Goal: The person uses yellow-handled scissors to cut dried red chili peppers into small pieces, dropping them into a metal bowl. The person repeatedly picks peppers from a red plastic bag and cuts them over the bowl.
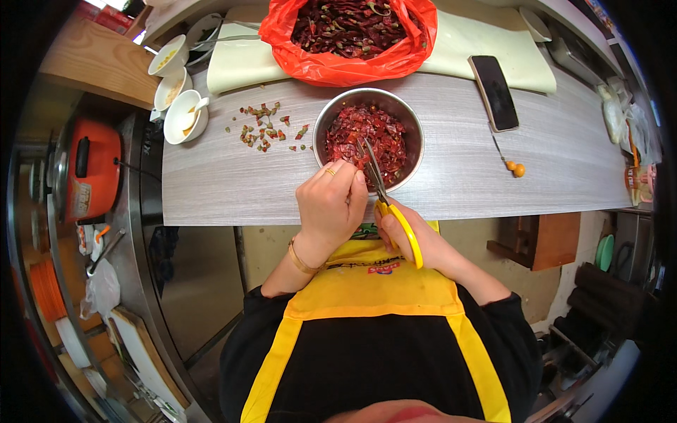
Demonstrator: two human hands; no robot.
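Cut dried red chilies lie in a round stainless steel bowl near the table's front edge. My right hand grips yellow-handled scissors, whose parted blades point into the bowl. Just left of the blades, my left hand is closed at the bowl's near rim, with a bit of red chili at its fingertips; the rest of its grasp is hidden. Behind the bowl stands a red plastic bag full of whole dried chilies. Chili stem ends are scattered on the table left of the bowl.
Three white bowls stand at the table's left side, the nearest with a white spoon. A smartphone with an orange-beaded strap lies to the right. A pale mat runs under the bag. An orange cooker stands far left.
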